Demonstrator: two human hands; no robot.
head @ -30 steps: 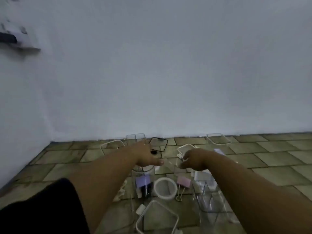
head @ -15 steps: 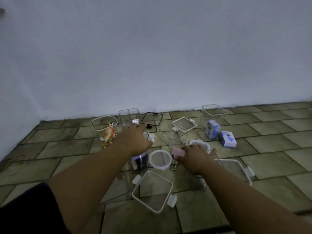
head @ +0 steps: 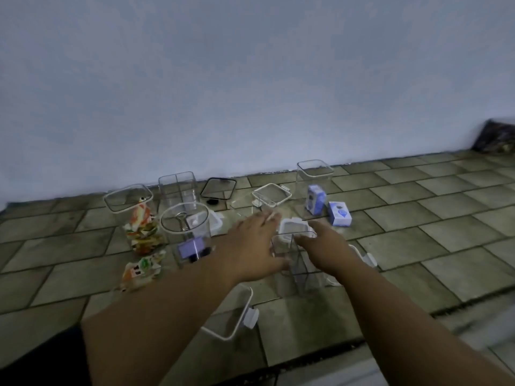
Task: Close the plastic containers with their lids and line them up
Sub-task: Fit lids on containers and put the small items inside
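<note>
A: Where are the hands?
B: Left hand (head: 255,246) and right hand (head: 324,246), fingers spread, flank a clear container (head: 299,263) on the tiled floor (head: 446,232).
A: Next?
B: Probably grasping it, then fitting the white lid (head: 295,228) just behind.

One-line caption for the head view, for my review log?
Both hands, left hand and right hand, reach around a clear container among open containers and loose lids on a tiled floor.
</note>
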